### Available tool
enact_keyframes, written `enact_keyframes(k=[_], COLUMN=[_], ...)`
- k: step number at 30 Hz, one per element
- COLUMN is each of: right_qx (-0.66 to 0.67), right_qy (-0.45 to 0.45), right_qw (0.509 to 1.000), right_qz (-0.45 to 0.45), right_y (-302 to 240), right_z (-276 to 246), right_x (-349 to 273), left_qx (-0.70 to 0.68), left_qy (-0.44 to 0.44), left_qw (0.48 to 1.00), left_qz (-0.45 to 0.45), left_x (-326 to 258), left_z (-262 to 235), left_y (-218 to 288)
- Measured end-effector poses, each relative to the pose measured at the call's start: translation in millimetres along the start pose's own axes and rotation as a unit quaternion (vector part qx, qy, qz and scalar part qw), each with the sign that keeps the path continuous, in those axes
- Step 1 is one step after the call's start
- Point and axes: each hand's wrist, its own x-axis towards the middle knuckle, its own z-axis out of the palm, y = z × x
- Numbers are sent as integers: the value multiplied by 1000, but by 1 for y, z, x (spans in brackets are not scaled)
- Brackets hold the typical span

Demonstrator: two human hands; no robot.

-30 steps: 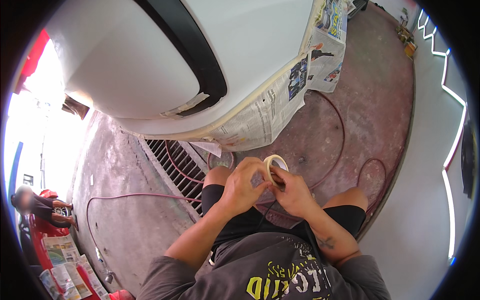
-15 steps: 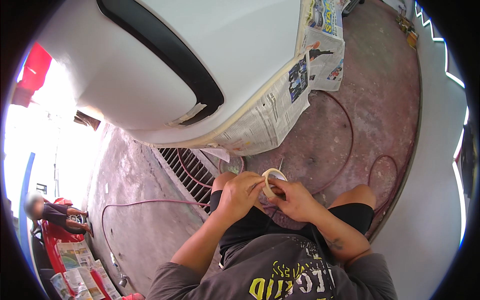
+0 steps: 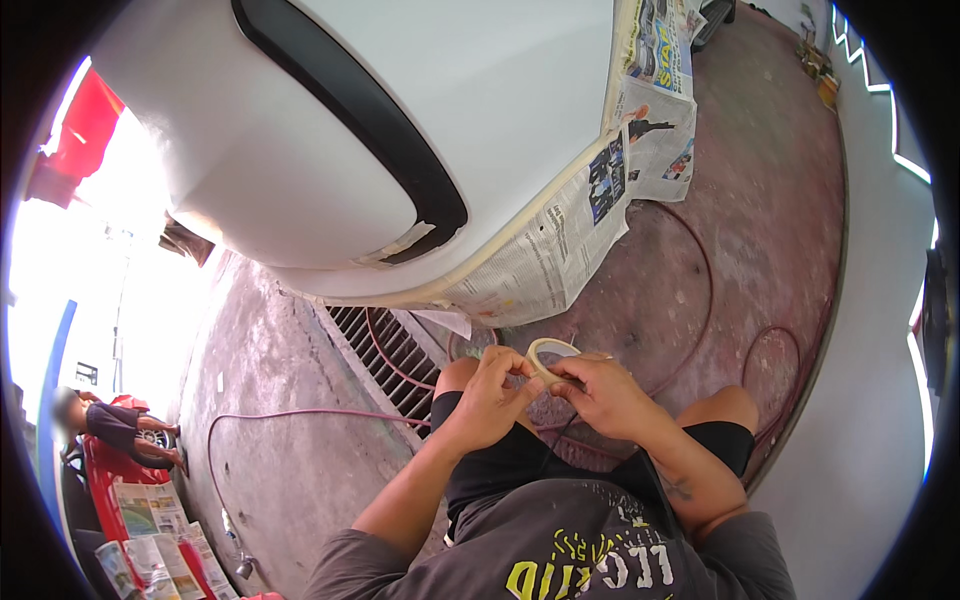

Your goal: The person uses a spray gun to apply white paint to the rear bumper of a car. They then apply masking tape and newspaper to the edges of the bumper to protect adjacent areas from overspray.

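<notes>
A roll of cream masking tape (image 3: pixel 541 367) is held up between my hands, above my lap. My right hand (image 3: pixel 605 397) grips the roll from the right, thumb and fingers closed on its ring. At the roll's left side, my left hand (image 3: pixel 488 402) pinches with thumb and forefinger against the tape's outer face; whether a loose end sits in that pinch is too small to see. In front of me is a white car body panel (image 3: pixel 500 110) with a black trim strip (image 3: pixel 375 115). Newspaper (image 3: pixel 545 260) is taped along its lower edge.
A floor drain grating (image 3: pixel 385 350) lies under the panel. A reddish hose (image 3: pixel 300 414) runs across the concrete to a spray gun (image 3: pixel 243 565). At the far left, a person (image 3: pixel 112 424) is beside a red car part (image 3: pixel 105 475) partly covered with newspaper. A grey wall (image 3: pixel 850 420) bounds the right.
The view has shifted slightly, so the panel sits lower and further right. The roll has turned a little in my hands, and my left fingers have moved lower along its left edge.
</notes>
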Motion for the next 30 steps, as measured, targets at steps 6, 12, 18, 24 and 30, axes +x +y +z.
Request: enact_keyframes(k=[6,12,18,24,30], right_qx=[-76,-216,-234,166,356], right_qy=[147,174,197,491,187], right_qw=[984,956,945,851,910], right_qz=[-71,-99,-119,83,103], right_y=[-37,-31,-26,35,-32], right_z=[-22,-36,-37,-71,-18], right_x=[20,41,42,66,69], left_qx=[-136,-341,-392,-75,212], left_qy=[-4,-6,16,345,363], left_qw=[980,924,905,932,870], left_qz=[-143,-172,-161,85,259], left_x=[20,36,34,43,69], left_z=[-21,-25,-11,-20,-30], left_y=[25,36,30,40,38])
